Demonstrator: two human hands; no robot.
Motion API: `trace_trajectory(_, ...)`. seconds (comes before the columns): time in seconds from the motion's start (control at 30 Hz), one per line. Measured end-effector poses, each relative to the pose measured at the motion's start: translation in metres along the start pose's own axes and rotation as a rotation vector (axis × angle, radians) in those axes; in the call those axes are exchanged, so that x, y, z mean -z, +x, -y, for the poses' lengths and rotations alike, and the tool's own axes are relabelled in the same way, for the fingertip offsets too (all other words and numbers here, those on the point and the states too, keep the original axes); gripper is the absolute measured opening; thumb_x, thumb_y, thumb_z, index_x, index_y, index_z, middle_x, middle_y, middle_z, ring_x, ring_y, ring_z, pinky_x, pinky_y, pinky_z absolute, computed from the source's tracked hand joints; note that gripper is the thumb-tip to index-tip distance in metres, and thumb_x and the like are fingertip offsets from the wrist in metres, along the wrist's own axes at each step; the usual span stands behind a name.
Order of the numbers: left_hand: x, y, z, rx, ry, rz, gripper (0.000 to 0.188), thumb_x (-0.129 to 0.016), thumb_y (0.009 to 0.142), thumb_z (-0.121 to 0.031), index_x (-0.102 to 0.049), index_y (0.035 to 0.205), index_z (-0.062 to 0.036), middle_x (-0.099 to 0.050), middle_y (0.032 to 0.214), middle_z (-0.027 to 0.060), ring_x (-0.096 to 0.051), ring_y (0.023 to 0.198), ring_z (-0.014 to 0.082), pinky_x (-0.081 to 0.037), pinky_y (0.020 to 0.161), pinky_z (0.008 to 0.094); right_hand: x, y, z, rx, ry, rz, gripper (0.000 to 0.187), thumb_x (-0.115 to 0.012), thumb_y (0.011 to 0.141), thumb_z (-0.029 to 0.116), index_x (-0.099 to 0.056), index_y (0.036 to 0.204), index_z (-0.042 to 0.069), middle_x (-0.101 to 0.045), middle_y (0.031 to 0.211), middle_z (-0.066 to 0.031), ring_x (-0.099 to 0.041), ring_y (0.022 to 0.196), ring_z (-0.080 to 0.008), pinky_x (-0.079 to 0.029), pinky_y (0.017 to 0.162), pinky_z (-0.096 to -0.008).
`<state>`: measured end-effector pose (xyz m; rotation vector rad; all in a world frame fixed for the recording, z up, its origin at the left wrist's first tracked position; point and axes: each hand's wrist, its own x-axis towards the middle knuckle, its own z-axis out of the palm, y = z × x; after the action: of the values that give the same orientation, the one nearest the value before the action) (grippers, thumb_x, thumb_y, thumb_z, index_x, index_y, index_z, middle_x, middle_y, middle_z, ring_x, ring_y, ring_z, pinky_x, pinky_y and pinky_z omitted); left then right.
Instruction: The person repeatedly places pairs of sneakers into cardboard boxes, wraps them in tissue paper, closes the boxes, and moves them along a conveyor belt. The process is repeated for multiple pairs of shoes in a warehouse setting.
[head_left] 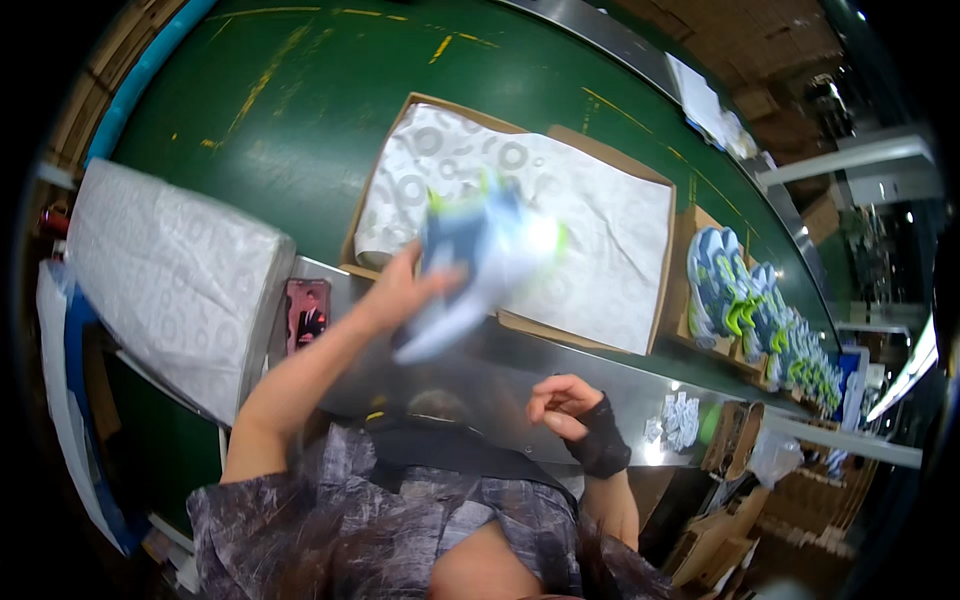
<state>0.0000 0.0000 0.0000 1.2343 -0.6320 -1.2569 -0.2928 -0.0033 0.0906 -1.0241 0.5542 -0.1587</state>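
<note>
A blurred pair of light blue and white sneakers point(470, 260) with lime-green accents is gripped in my left hand point(405, 290). It hangs over the left part of an open cardboard box point(655, 325), whose inside is covered by white patterned tissue paper point(600, 230). My right hand point(562, 402), in a black wrist wrap point(603, 440), hovers over the metal table edge point(500, 375) near my body. Its fingers curl in toward the thumb; whether anything small sits between them cannot be seen.
At left lies a large stack of patterned tissue paper point(165, 280), beside a phone point(307, 315). A green conveyor belt point(290, 110) runs behind the box. Rows of similar sneakers point(735, 285) stand at right. Small white packets point(680, 420) lie on the metal edge.
</note>
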Motion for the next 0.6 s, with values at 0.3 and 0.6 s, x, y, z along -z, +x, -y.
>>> trace_trajectory(0.3, -0.022, 0.135, 0.070, 0.438, 0.216, -0.143, 0.072, -0.048, 0.085, -0.046, -0.032, 0.123, 0.0128, -0.049, 0.111, 0.0259, -0.055, 0.094, 0.0360, -0.050, 0.067, 0.0493, 0.086, 0.095, -0.105, 0.017, 0.582, -0.623, 0.038, -0.056, 0.084, 0.019, -0.045, 0.118, 0.003, -0.053, 0.113, -0.0108, -0.053, 0.100, -0.0221, -0.045, 0.081, -0.0337)
trace_trajectory(0.6, -0.005, 0.075, 0.025, -0.302, 0.151, -0.360, 0.039, -0.041, 0.092, -0.032, -0.060, 0.087, 0.0021, -0.060, 0.077, 0.0070, -0.057, 0.075, 0.0181, -0.045, 0.066, 0.0309, 0.103, 0.125, -0.075, 0.435, -0.984, -1.208, 0.033, -0.053, 0.070, -0.001, -0.049, 0.102, -0.001, -0.055, 0.101, -0.0124, -0.052, 0.097, -0.0258, -0.041, 0.084, -0.0383)
